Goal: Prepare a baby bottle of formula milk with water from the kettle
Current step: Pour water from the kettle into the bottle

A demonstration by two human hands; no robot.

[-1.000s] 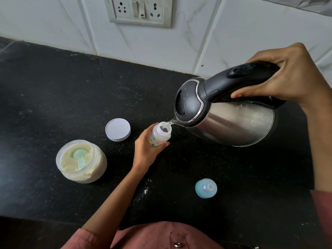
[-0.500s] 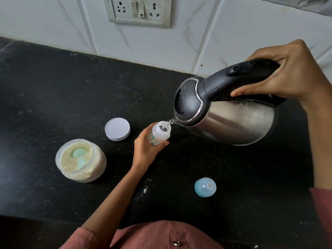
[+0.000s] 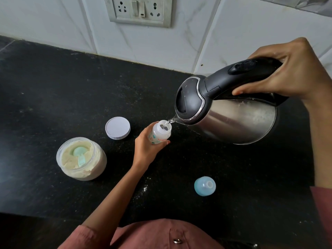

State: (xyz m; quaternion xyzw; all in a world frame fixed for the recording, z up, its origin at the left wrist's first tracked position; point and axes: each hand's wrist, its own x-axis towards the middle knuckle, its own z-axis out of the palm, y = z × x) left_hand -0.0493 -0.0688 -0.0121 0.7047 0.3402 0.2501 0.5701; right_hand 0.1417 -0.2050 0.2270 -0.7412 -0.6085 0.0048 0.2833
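My left hand [image 3: 146,150] grips a small clear baby bottle [image 3: 159,133], open at the top, standing on the black counter [image 3: 53,97]. My right hand [image 3: 291,74] holds the black handle of a steel kettle [image 3: 233,119], which is tilted left with its spout just above the bottle's mouth. A thin stream of water runs from the spout into the bottle. The blue teat cap [image 3: 204,186] lies on the counter to the lower right of the bottle.
An open jar of cream formula powder [image 3: 80,159] with a green scoop in it stands left of the bottle. Its white lid [image 3: 117,127] lies behind it. A socket panel [image 3: 140,9] is on the tiled wall. Powder specks dot the counter.
Hardly anything differs. The kettle stays tilted and keeps pouring into the bottle; both hands hold their places.
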